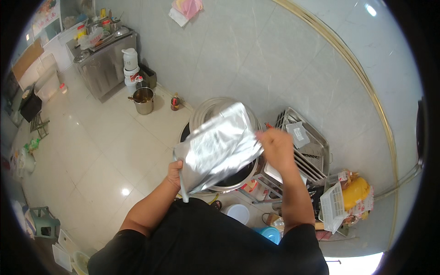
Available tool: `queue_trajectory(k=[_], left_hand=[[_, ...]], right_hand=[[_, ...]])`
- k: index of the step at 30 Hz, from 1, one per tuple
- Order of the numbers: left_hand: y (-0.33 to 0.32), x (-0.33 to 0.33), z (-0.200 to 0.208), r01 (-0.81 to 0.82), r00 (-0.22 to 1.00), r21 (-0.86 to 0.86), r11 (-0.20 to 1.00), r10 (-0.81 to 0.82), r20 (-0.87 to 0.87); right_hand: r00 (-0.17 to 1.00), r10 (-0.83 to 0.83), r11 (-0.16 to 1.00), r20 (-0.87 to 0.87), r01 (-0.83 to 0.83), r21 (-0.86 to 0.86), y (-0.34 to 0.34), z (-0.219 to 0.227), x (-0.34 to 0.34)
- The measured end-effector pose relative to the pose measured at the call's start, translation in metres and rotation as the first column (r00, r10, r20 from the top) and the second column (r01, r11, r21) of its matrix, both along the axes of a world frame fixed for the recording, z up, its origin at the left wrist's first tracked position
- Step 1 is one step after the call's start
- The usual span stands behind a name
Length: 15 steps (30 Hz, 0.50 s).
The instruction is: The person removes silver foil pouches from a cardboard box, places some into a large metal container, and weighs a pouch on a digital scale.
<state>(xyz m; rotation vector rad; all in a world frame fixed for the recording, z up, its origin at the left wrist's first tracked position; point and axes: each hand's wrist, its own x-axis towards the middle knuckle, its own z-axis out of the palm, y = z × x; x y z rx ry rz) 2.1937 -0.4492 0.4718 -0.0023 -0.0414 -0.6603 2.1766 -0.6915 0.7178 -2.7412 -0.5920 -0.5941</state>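
Note:
A large silver foil bag (217,144) is held up in front of me, tilted, its upper right corner raised. My left hand (174,172) is closed on its left edge, thumb on the near face. At the bag's right edge my right hand (277,147) is closed, fingertips at the foil and slightly blurred. Below the bag stands a wide round metal pot (228,188) with a dark inside, mostly hidden by the foil. A round, see-through cover (201,114) shows at the pot's far side. What the bag contains is hidden.
Stacked metal trays (316,151) lean by the wall at right, with a white plastic basket (331,208) nearer me. A white bucket (237,214) stands near my feet. Farther left are a steel pot (144,103), a small bottle (175,102) and a steel cabinet (107,64).

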Motion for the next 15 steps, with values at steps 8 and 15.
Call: queue_trajectory(k=[8, 15], left_hand=[[0.003, 0.012, 0.036, -0.092, 0.989, -0.031, 0.995, 0.095, 0.112], [0.006, 0.020, 0.028, -0.078, 0.974, 0.012, 0.997, 0.073, 0.215]], right_hand=[[0.881, 0.137, 0.837, -0.453, 0.142, 0.528, -0.018, 0.030, -0.016], [0.762, -0.030, 0.967, -0.647, 0.187, 0.174, 0.003, 0.031, 0.018]])
